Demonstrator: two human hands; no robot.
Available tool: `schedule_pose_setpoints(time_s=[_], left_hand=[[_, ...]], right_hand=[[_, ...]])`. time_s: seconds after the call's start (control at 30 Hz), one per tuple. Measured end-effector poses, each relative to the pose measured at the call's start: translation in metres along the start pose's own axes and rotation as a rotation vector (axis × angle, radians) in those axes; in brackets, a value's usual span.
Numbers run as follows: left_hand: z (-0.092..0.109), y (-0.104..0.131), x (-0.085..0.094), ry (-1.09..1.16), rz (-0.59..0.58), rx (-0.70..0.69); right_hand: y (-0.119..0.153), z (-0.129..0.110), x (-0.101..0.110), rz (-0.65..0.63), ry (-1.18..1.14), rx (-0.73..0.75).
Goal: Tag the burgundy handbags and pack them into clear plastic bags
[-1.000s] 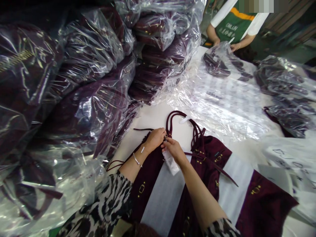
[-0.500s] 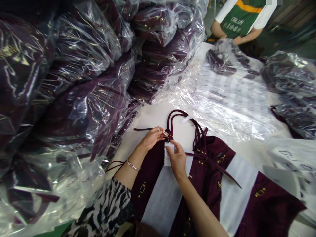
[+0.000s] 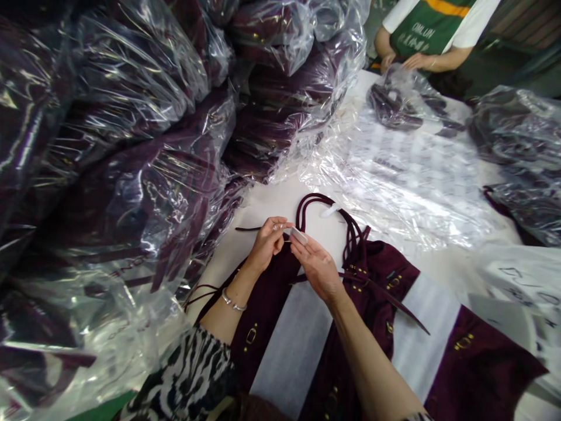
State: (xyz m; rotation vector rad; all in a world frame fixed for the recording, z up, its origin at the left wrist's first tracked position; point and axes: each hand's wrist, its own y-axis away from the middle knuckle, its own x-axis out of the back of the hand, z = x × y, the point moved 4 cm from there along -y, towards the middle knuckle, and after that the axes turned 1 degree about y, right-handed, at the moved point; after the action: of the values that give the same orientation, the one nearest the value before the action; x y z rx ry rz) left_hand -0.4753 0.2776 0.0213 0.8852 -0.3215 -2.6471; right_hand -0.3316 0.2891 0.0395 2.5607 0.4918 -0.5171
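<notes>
A maroon handbag (image 3: pixel 275 292) with thin looped handles (image 3: pixel 316 197) and brass fittings lies flat below my hands, a grey-white sheet (image 3: pixel 293 345) across it. My right hand (image 3: pixel 319 266) holds a small white tag (image 3: pixel 299 235) between thumb and fingers, tilted up just beside the handle base. My left hand (image 3: pixel 266 244) is closed in a pinch at the tag's left side; whatever its fingertips grip is too small to make out. To the right, a second maroon handbag (image 3: pixel 372 304) with straps lies against the first, with another pale sheet (image 3: pixel 427 333) over it.
Maroon bags in clear plastic (image 3: pixel 144 193) are heaped high on the left. Clear plastic sheeting (image 3: pixel 394 169) covers the table's far side. A person in a green apron (image 3: pixel 427 35) handles a wrapped bag (image 3: pixel 403 102) there. More wrapped bags (image 3: pixel 521 134) lie at the right.
The tag has gone from hanging flat over the bag to being raised and tilted. My right hand has turned palm upward with it; my left hand has shifted slightly.
</notes>
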Motion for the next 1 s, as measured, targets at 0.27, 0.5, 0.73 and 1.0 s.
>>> schedule_pose_setpoints(time_s=[0.27, 0.5, 0.73, 1.0], left_hand=[[0.004, 0.003, -0.001, -0.067, -0.006, -0.039], [0.019, 0.019, -0.015, -0.586, -0.133, -0.14], [0.006, 0.047, -0.026, -0.874, -0.212, -0.227], [0.0, 0.026, 0.0, -0.583, 0.281, -0.159]], right_hand=[[-0.03, -0.013, 0.011, 0.109, 1.042, 0.018], [-0.034, -0.018, -0.003, -0.014, 1.315, 0.165], [-0.043, -0.01, 0.006, 0.219, 0.702, 0.127], [-0.036, 0.004, -0.008, 0.13, 0.372, 0.071]])
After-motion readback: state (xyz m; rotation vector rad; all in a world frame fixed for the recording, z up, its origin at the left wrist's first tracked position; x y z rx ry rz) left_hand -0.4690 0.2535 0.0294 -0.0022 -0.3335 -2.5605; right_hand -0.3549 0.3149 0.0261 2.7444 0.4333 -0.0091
